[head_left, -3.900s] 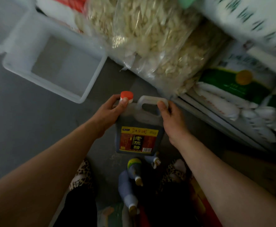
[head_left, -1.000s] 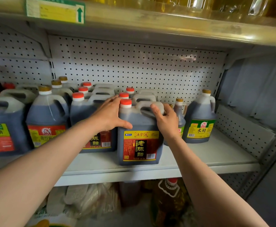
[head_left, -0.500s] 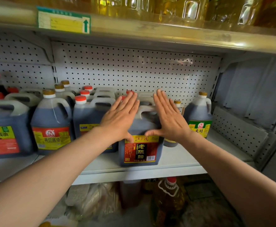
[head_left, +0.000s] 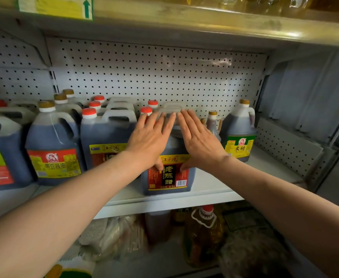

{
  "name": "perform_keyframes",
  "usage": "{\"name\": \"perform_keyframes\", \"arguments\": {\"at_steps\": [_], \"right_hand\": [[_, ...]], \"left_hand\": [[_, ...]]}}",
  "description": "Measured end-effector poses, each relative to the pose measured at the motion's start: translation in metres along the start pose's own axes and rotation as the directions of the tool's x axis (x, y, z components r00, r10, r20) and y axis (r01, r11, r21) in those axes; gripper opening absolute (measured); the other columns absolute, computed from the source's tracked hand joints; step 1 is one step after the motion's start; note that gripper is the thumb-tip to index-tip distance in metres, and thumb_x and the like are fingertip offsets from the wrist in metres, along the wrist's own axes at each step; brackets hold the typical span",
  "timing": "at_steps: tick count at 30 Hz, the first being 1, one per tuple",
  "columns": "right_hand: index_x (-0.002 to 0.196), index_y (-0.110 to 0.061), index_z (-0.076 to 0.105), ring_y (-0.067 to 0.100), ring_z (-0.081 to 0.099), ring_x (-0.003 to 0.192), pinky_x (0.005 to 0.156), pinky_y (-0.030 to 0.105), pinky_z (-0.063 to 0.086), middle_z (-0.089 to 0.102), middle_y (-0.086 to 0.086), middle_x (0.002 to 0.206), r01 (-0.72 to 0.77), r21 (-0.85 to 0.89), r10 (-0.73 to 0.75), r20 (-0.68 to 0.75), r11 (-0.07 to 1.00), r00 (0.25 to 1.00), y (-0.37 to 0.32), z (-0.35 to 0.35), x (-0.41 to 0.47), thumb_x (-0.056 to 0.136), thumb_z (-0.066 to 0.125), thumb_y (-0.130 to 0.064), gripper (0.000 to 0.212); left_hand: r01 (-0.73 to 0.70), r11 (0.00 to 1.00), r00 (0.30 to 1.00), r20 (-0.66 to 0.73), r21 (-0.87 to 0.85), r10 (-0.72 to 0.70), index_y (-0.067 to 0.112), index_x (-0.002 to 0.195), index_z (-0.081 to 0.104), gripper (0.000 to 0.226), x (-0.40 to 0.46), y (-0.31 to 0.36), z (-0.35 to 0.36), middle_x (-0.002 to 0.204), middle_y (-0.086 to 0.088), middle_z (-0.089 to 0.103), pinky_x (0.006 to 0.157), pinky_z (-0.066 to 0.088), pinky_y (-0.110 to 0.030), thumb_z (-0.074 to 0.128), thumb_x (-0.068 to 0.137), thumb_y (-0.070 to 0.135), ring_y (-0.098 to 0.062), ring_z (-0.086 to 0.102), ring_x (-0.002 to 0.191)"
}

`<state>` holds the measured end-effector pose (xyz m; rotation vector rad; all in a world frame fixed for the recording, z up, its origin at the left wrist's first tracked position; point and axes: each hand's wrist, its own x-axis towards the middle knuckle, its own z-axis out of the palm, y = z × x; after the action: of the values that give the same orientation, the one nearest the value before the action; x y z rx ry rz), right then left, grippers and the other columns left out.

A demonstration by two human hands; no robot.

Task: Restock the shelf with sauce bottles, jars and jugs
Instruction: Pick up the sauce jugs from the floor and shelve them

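Both hands lie flat on the dark jug (head_left: 167, 177) — left hand (head_left: 151, 140) and right hand (head_left: 199, 141), fingers straight and close together, arms reaching out to the shelf (head_left: 214, 189).

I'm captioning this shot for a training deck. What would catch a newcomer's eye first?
Two flat hands, left hand and right hand, press on a dark vinegar jug at the front edge of the white shelf. More dark jugs crowd the shelf's left side.
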<state>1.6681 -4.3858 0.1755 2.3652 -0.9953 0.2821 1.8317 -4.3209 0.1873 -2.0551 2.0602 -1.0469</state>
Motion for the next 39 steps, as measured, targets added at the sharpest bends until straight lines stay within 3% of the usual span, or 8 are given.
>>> {"name": "perform_keyframes", "arguments": {"at_steps": [3,7,19,24,31,39], "right_hand": [[0.154,0.005,-0.013,0.039,-0.002,0.154,0.119,0.04,-0.008,0.0,0.022,0.166,-0.016,-0.008,0.016,-0.017,1.0,1.0,-0.003,0.002,0.003,0.056,0.081,-0.07,0.156],[0.157,0.001,-0.005,0.036,0.01,0.153,0.125,0.039,0.008,0.012,0.017,0.165,-0.027,0.078,0.029,-0.019,0.997,0.999,0.001,0.002,0.009,0.051,0.087,-0.066,0.156],[0.158,0.0,0.008,0.036,0.023,0.148,0.12,0.046,0.03,0.025,0.018,0.16,-0.042,0.133,0.046,-0.026,0.99,0.999,0.006,0.011,0.028,0.042,0.092,-0.061,0.156],[0.158,-0.001,0.002,0.035,0.016,0.151,0.123,0.043,0.022,0.019,0.017,0.163,-0.044,0.131,0.047,-0.019,0.99,0.999,0.006,0.014,0.038,0.049,0.091,-0.059,0.152],[0.159,-0.004,0.0,0.034,0.014,0.152,0.123,0.045,0.026,0.018,0.014,0.164,-0.08,0.147,0.084,-0.021,0.986,0.996,0.009,0.031,0.06,0.047,0.092,-0.059,0.154],[0.159,-0.006,-0.002,0.034,0.009,0.153,0.125,0.043,0.018,0.014,0.014,0.165,-0.076,0.166,0.081,-0.021,0.983,0.997,0.012,0.043,0.072,0.05,0.092,-0.058,0.153]], "left_hand": [[0.011,1.0,0.999,-0.037,-0.008,-0.011,0.008,0.152,-0.012,0.151,0.001,0.002,0.004,0.158,-0.013,0.024,0.119,0.011,-0.047,0.079,0.05,0.072,-0.033,0.018,0.146],[-0.007,0.998,0.998,-0.067,-0.058,0.003,0.009,0.154,-0.002,0.15,0.008,-0.002,0.011,0.151,-0.01,0.037,0.118,0.016,-0.045,0.079,0.046,0.074,-0.031,0.026,0.141],[-0.038,0.993,0.997,-0.066,-0.11,0.031,0.008,0.154,-0.003,0.152,0.023,-0.015,0.023,0.149,-0.009,0.039,0.117,0.018,-0.042,0.08,0.045,0.074,-0.03,0.027,0.14],[-0.002,0.99,0.999,-0.038,-0.138,-0.003,0.004,0.154,-0.002,0.155,0.036,-0.018,0.032,0.149,-0.01,0.041,0.117,0.014,-0.041,0.081,0.043,0.074,-0.029,0.024,0.141],[0.011,0.989,0.998,-0.054,-0.146,-0.019,0.009,0.152,0.009,0.148,0.053,-0.024,0.045,0.149,-0.009,0.041,0.118,0.014,-0.041,0.085,0.04,0.069,-0.029,0.025,0.141],[0.003,0.988,0.999,-0.036,-0.152,-0.009,0.01,0.153,0.008,0.147,0.062,-0.029,0.055,0.152,-0.007,0.038,0.119,0.012,-0.041,0.083,0.043,0.071,-0.029,0.02,0.145]]}}
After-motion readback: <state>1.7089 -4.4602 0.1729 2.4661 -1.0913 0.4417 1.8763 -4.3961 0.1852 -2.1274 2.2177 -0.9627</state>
